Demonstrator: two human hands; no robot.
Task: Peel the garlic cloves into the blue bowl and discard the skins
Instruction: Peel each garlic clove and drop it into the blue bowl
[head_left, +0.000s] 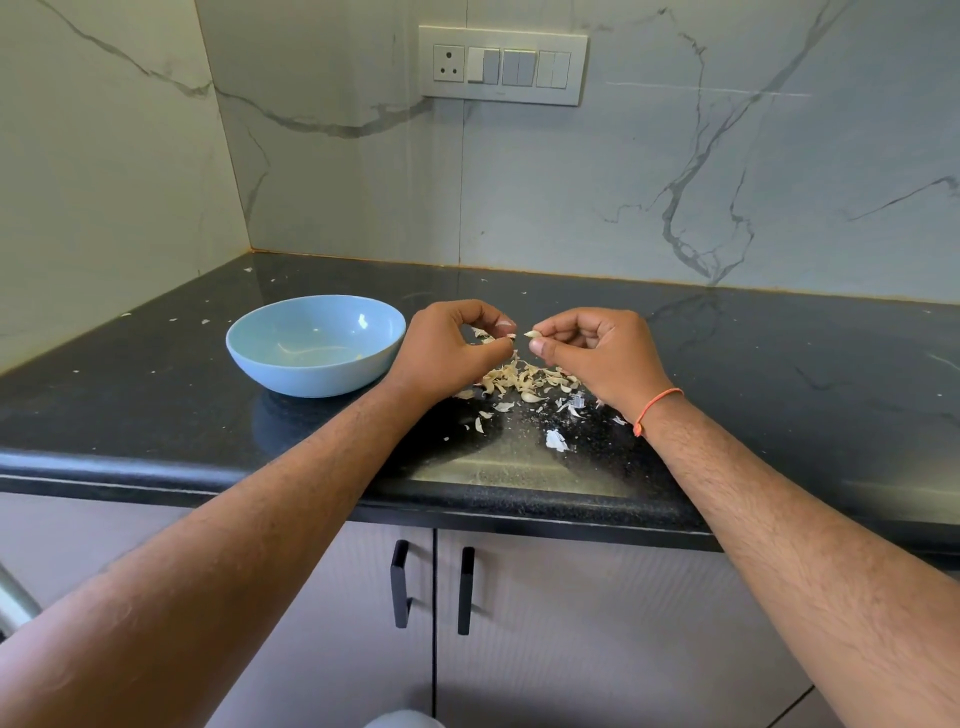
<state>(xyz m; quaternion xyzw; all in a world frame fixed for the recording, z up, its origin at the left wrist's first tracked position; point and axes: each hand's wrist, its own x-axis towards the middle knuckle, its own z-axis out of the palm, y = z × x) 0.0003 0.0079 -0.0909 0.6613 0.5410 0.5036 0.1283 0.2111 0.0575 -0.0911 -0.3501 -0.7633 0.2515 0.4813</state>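
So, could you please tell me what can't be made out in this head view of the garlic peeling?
- Left hand: curled fingers hide what its grip holds.
- Right hand: a pale piece shows at the fingertips; too small to tell clove from skin.
- Blue bowl: the near wall hides part of the floor, so its contents can't be counted.
- Pile of skins: both hands cover its far edge; any unpeeled cloves are indistinguishable.

Black countertop (779, 374) lying under hands; switch panel (503, 65) sitting on marble wall (675, 171) beyond hands; cabinet door handles (434, 590) hanging below hands.
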